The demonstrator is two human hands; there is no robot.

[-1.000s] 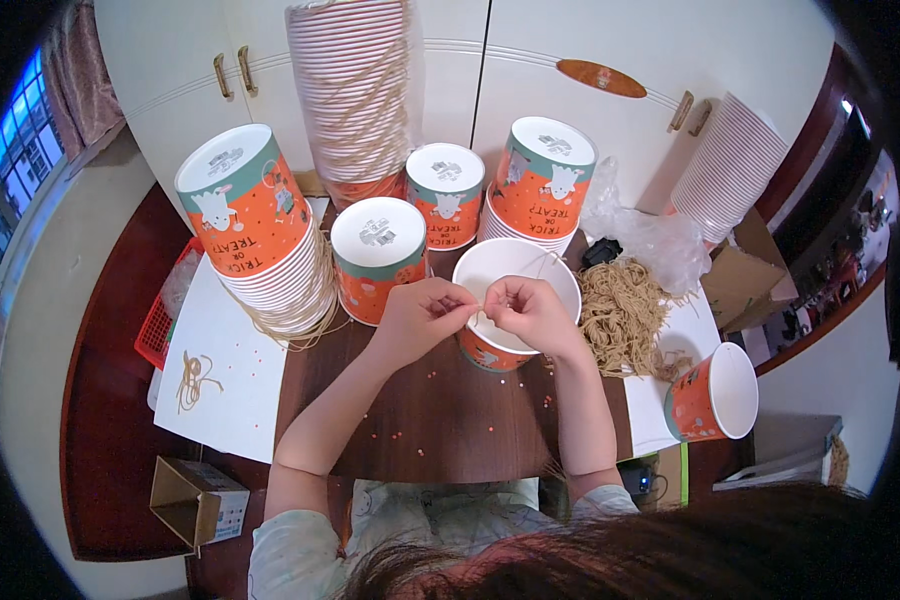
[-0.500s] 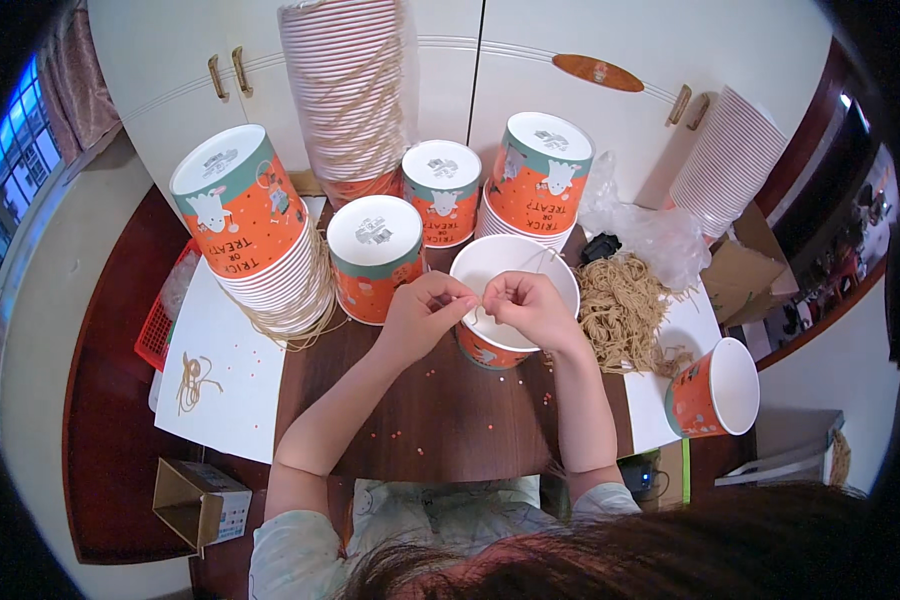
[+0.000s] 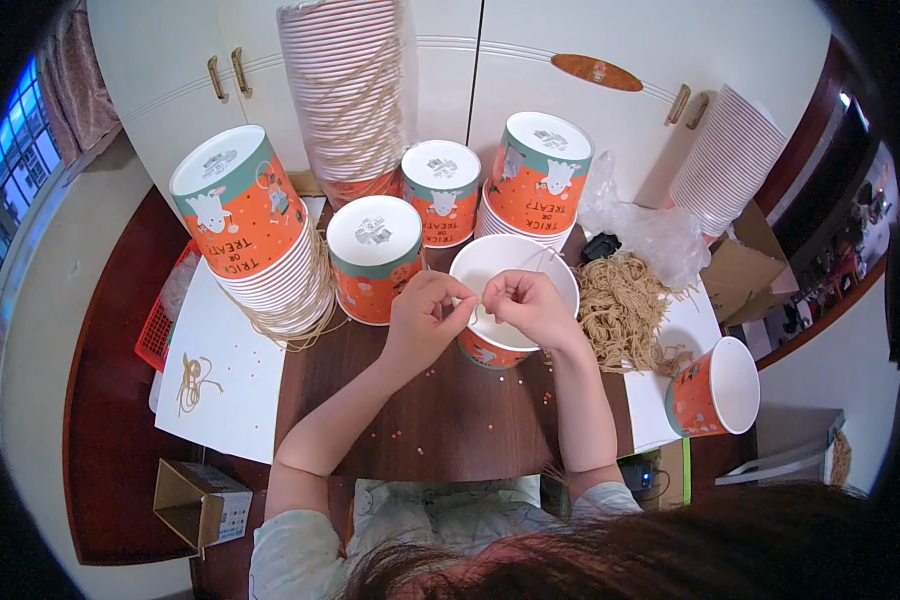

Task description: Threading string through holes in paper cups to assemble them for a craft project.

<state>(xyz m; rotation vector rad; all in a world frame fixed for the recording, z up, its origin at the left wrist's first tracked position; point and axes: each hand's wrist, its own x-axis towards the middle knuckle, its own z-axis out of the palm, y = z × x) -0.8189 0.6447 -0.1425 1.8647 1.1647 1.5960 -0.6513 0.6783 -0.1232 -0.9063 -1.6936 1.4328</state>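
Upright before me stands an open paper bucket (image 3: pixel 475 262), white inside and orange outside. Over its near rim, the fingertips of both hands meet in a pinch. My left hand (image 3: pixel 432 312) and my right hand (image 3: pixel 530 305) hold a thin tan cord (image 3: pixel 476 312) between them, a short piece of it showing below the fingertips. How the cord runs inside the fingers is hidden. Just right of the bucket lies a heap of tan cords (image 3: pixel 620 310). An upturned orange and green bucket (image 3: pixel 375 260) stands close to the left.
Nested upturned buckets (image 3: pixel 240 205) with cords round them stand at the left, another stack (image 3: pixel 535 175) behind. A tall wrapped stack (image 3: pixel 345 95) rises at the back. One bucket (image 3: pixel 715 388) sits at the right edge. Loose cords (image 3: pixel 198 385) lie on white board at left.
My left hand has shifted very slightly at the bucket's rim. Both hands keep their pinch, and the buckets stay where they were.
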